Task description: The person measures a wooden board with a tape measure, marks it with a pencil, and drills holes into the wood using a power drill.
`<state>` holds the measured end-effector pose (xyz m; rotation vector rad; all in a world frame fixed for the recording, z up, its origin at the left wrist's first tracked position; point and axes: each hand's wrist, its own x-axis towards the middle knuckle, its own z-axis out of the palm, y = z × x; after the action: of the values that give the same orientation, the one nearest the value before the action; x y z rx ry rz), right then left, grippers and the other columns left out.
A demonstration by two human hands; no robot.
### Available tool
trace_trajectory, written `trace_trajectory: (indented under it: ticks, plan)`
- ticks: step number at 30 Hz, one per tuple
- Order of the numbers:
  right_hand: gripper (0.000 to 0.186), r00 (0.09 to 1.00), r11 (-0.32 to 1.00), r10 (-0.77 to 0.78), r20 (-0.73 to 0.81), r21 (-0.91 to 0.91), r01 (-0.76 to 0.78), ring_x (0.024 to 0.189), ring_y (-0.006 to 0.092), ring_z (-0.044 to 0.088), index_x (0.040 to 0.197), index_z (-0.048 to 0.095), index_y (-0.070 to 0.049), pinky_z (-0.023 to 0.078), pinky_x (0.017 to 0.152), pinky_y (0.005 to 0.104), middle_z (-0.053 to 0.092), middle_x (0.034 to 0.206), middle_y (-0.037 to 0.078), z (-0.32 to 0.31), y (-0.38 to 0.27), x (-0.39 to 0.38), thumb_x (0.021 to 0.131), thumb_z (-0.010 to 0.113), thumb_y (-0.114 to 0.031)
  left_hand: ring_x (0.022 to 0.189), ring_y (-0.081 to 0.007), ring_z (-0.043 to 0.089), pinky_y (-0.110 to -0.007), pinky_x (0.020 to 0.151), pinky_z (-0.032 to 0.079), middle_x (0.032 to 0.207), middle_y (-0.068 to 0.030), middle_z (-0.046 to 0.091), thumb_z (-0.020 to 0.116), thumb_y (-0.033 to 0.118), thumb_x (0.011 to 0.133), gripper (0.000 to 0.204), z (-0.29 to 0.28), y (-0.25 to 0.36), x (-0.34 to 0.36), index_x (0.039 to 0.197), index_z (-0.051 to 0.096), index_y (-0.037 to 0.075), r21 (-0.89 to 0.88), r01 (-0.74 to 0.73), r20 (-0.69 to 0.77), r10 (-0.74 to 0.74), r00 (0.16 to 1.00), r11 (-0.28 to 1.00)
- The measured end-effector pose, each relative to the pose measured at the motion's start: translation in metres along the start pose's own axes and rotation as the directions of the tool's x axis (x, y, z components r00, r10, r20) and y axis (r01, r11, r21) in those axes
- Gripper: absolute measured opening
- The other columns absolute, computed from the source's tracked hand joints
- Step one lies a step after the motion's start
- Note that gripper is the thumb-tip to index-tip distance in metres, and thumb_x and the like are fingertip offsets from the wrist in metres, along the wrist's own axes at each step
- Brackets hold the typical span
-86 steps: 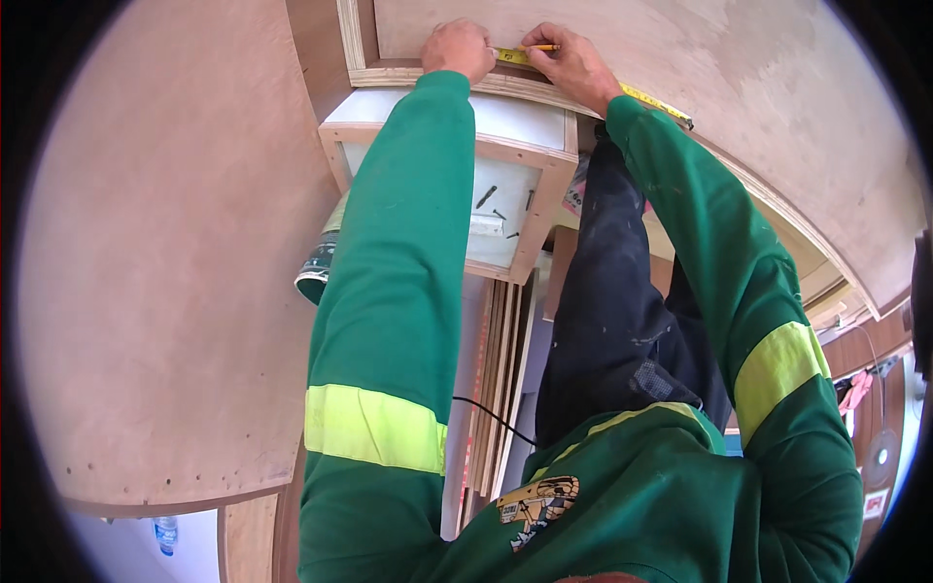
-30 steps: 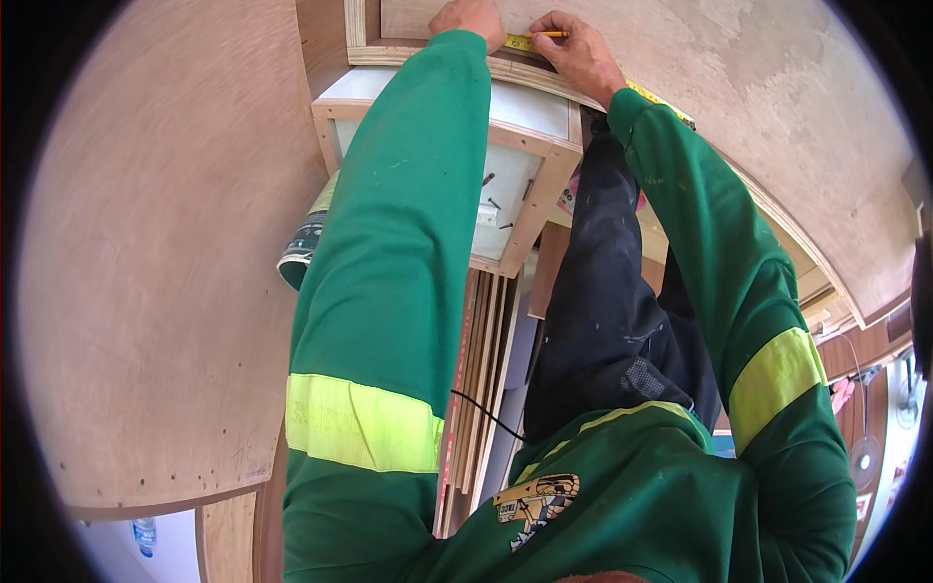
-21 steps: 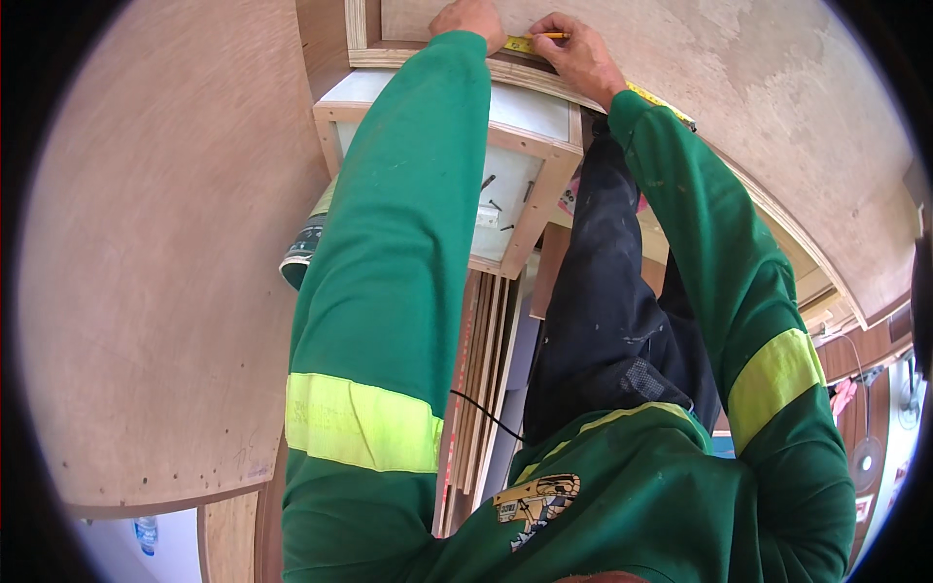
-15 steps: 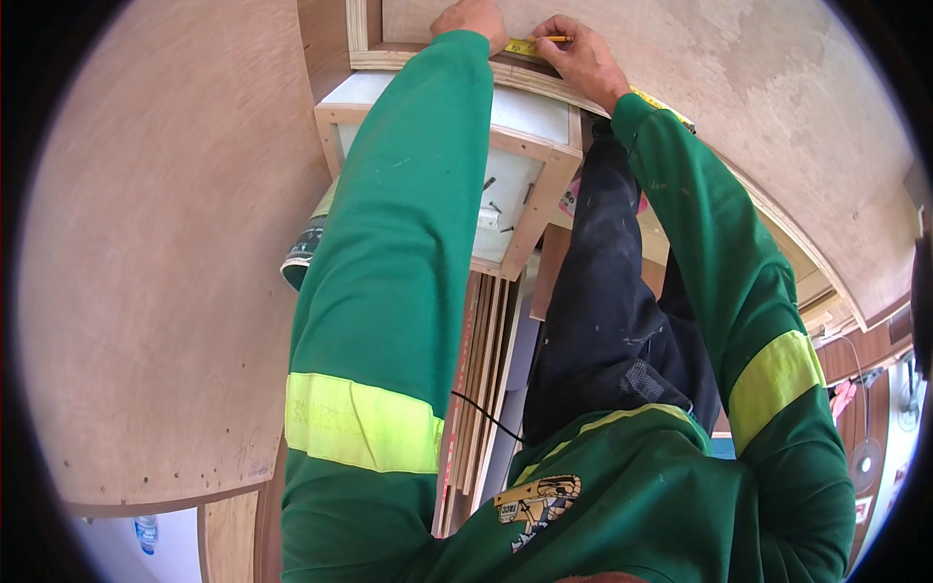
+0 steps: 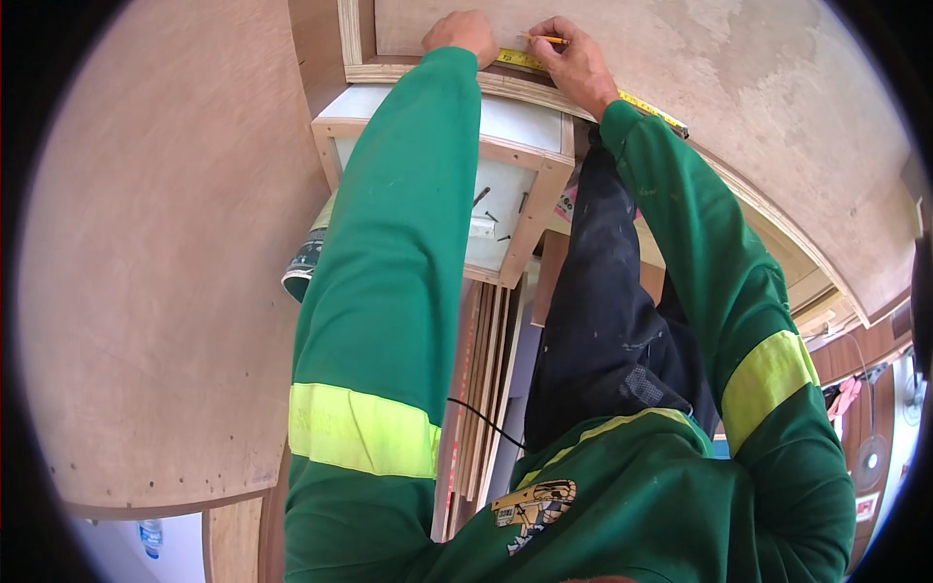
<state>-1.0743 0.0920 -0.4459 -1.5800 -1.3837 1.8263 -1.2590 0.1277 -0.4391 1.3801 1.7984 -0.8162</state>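
Note:
A yellow tape measure (image 5: 649, 109) stretches along the edge of a wooden panel (image 5: 739, 87) at the top. My left hand (image 5: 465, 37) is closed at the left end of its blade, with the fingers mostly hidden behind the knuckles. To the right of it, my right hand (image 5: 575, 66) pinches a yellow pencil (image 5: 558, 40), its point turned left just above the blade. Part of the blade runs hidden under my right hand and wrist, and the far right end lies bare near the panel's edge.
Below the panel edge stands a white-topped wooden box frame (image 5: 530, 194) with several screws in it. A large plywood panel (image 5: 165, 262) fills the left side. A dark tube-like container (image 5: 303, 267) sits beside my left arm, and several boards (image 5: 481, 379) stand upright below.
My right hand has shifted slightly left and up with the pencil, uncovering more of the blade. My left hand has moved slightly left and down.

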Motion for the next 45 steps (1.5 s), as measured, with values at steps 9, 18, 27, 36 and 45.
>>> trace_trajectory:
  ticks: [9, 18, 27, 36, 45]
  plan:
    - [0.023, 0.991, 0.984, -0.127, 0.046, -0.119, 0.131, 0.083, 0.0268, 0.069, 0.108, 0.066, -0.003, 0.055, 0.08, 0.0356, 0.071, 0.092, 0.017, 0.004, 0.014, 0.006, 0.092, 0.063, -0.019, 0.101, -0.032, 0.069, -0.044, 0.089, 0.055, 0.107, -0.0135, 0.074, 0.075, 0.028, 0.077, 0.027, 0.003, -0.011, 0.007, 0.098, 0.077, 0.011, 0.009, -0.097, -0.032, 0.098, 0.995, 0.995]
    - [0.024, 0.964, 0.957, -0.028, -0.263, 0.271, 0.102, 0.085, 0.0117, 0.061, 0.11, 0.064, 0.002, 0.051, 0.078, 0.0265, 0.07, 0.095, 0.006, -0.032, -0.031, -0.026, 0.097, 0.061, -0.017, 0.098, -0.0336, 0.07, -0.043, 0.089, 0.055, 0.101, -0.0145, 0.074, 0.075, 0.029, 0.078, 0.026, 0.001, -0.014, 0.004, 0.097, 0.077, 0.011, -0.021, -0.177, 0.003, 0.177, 0.984, 0.984]
    - [0.014, 0.974, 0.944, 0.037, -0.222, -0.313, -0.108, 0.096, 0.0383, 0.061, 0.109, 0.064, -0.001, 0.05, 0.083, 0.0422, 0.06, 0.098, 0.019, -0.202, 0.003, -0.299, 0.097, 0.058, -0.005, 0.092, -0.037, 0.068, -0.047, 0.082, 0.053, 0.095, -0.0164, 0.073, 0.068, 0.028, 0.086, 0.023, -0.025, 0.02, -0.058, 0.096, 0.076, 0.008, -0.024, -0.356, -0.078, 0.353, 0.932, 0.934]
    - [0.019, 0.897, 0.72, 0.352, -0.269, -0.535, -0.443, 0.112, 0.0344, 0.053, 0.114, 0.065, -0.013, 0.043, 0.092, 0.0495, 0.057, 0.115, 0.011, -0.265, 0.092, -0.46, 0.099, 0.054, -0.018, 0.057, -0.0087, 0.054, -0.028, 0.051, 0.043, 0.065, 0.0014, 0.057, 0.068, 0.03, 0.095, 0.024, 0.056, 0.194, -0.19, 0.088, 0.067, 0.008, -0.729, -0.088, 0.247, 0.381, 0.891, 0.679]
    - [0.02, 0.753, 0.792, 0.437, -0.492, -0.186, -0.581, 0.114, 0.036, 0.054, 0.115, 0.06, -0.009, 0.044, 0.092, 0.0543, 0.056, 0.115, 0.015, -0.255, 0.131, -0.509, 0.098, 0.053, -0.017, 0.066, -0.0096, 0.056, -0.026, 0.057, 0.049, 0.076, 0.0018, 0.059, 0.061, 0.038, 0.1, 0.033, 0.174, 0.403, -0.375, 0.093, 0.069, 0.007, -0.663, -0.126, 0.614, 0.632, 0.473, 0.738]
